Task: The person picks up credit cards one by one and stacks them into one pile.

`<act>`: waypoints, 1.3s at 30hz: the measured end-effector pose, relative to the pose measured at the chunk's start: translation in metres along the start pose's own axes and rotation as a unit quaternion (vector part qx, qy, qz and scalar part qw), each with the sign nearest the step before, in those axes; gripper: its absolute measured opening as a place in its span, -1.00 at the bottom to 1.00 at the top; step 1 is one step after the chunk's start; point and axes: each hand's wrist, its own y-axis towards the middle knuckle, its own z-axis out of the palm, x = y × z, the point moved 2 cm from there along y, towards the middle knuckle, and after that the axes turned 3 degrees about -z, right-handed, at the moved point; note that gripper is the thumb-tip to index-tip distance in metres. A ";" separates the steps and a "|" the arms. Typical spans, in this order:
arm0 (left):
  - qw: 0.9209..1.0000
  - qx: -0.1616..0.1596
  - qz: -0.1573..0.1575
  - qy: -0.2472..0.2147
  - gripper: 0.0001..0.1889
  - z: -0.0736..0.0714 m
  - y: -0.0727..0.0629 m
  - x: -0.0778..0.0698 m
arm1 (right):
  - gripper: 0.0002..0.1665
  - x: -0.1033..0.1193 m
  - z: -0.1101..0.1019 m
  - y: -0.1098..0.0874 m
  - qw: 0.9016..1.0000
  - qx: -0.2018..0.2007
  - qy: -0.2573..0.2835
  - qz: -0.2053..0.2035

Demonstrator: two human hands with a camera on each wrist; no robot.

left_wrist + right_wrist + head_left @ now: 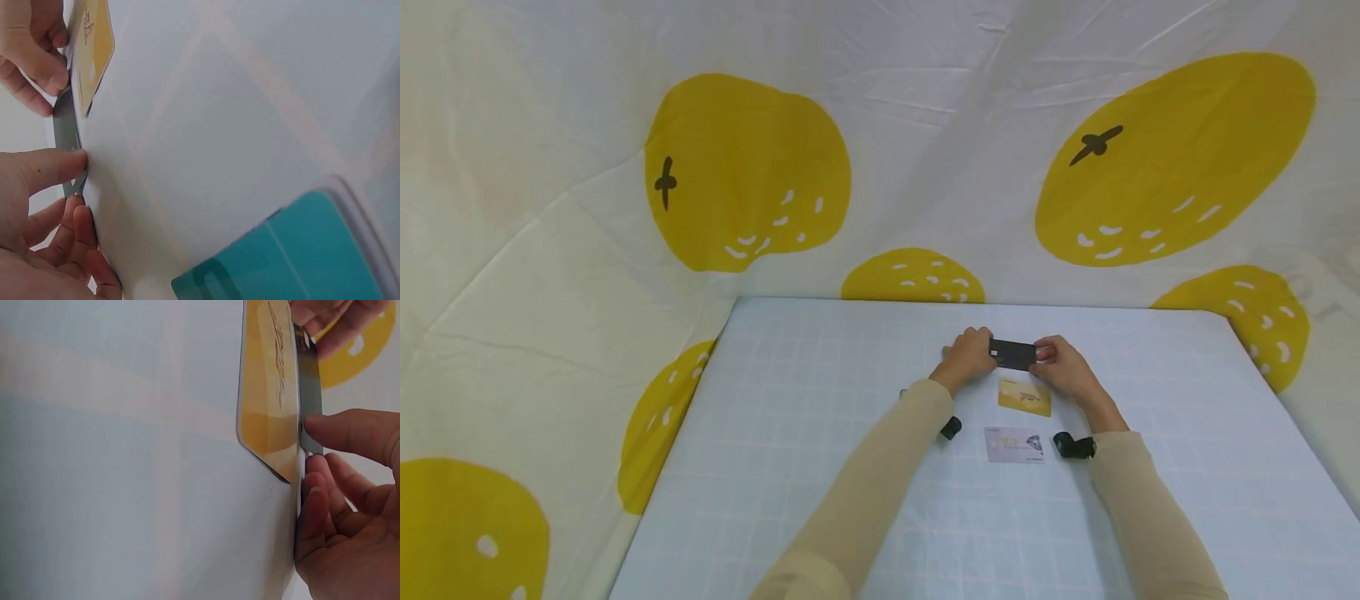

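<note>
Between the two hands is a black card [1013, 354] with a small chip near its left end. My left hand [970, 358] pinches the left end, its thumb on top in the left wrist view. My right hand [1063, 367] pinches the right end between thumb [340, 431] and fingers. Just nearer to me lies a yellow card [1025, 397] with script lettering, flat on the table. Below that, a pale lilac card [1014, 445] also lies flat. The left wrist view shows a teal, box-like object [287, 250] near the left hand; my left arm mostly hides it from the head view.
A pale blue checked cloth covers the table [790, 433]. Behind it hangs a white sheet [910, 167] with large yellow fruit prints. Black wrist devices [1073, 446] sit by both forearms.
</note>
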 end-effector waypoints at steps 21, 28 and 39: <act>0.984 0.000 0.003 -0.180 -0.63 -0.010 -0.009 0.013 | -0.42 0.012 0.002 -0.008 0.999 -0.017 0.015 0.036; 0.975 0.002 -0.014 -0.223 -0.62 -0.010 -0.011 0.024 | -0.40 0.016 0.006 -0.009 0.998 -0.013 0.044 0.047; 0.970 0.007 0.003 -0.242 -0.60 -0.015 -0.017 0.046 | -0.41 0.025 0.017 -0.013 0.996 -0.008 0.077 0.053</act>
